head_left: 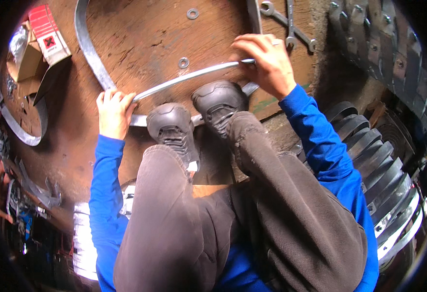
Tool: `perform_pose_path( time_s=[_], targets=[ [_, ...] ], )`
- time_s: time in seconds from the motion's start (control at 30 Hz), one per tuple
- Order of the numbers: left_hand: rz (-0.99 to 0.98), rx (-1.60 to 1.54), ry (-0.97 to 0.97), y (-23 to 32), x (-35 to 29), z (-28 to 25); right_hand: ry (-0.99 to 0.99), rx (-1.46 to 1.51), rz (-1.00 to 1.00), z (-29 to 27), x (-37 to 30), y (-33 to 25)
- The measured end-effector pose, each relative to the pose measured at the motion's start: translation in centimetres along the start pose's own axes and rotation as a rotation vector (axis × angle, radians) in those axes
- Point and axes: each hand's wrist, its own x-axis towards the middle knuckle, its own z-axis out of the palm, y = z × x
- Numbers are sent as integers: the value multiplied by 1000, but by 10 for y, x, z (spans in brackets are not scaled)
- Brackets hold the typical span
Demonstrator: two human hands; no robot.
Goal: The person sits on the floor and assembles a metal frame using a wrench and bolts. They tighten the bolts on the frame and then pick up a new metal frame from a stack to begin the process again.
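Note:
A thin, slightly curved grey metal strip (189, 76) spans between my two hands in front of my shoes. My left hand (113, 114) is closed at its left end, fingers bent over the metal. At the other end my right hand (268, 63) grips the strip, its tip showing beneath the fingers. A wide bent metal band (89, 48) curves across the wooden board (150, 39) beyond my hands. Nearer me, a flat metal bar (139, 120) lies partly hidden under my black shoes (218, 100).
Two washers (192, 13) lie on the board. Crossed wrenches (291, 24) rest near its right edge. At left are a red-and-white box (49, 36), an open cardboard box (30, 70) and a curved metal piece (30, 138). Stacked bent metal bands (376, 165) stand at right.

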Motion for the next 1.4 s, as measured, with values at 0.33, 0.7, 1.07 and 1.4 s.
perform_pose_path(
  time_s=[0.33, 0.7, 1.07, 1.4],
  targets=[
    [-44, -79, 124, 7, -7, 8, 38, -179, 846, -55, -54, 118],
    [-140, -380, 362, 90, 20, -25, -6, 376, 931, -16, -45, 124],
    [-335, -384, 86, 149, 71, 35, 24, 470, 480, -36, 27, -96],
    [-318, -283, 278, 147, 71, 78, -124, 263, 11, -3, 32, -170]
  ],
)
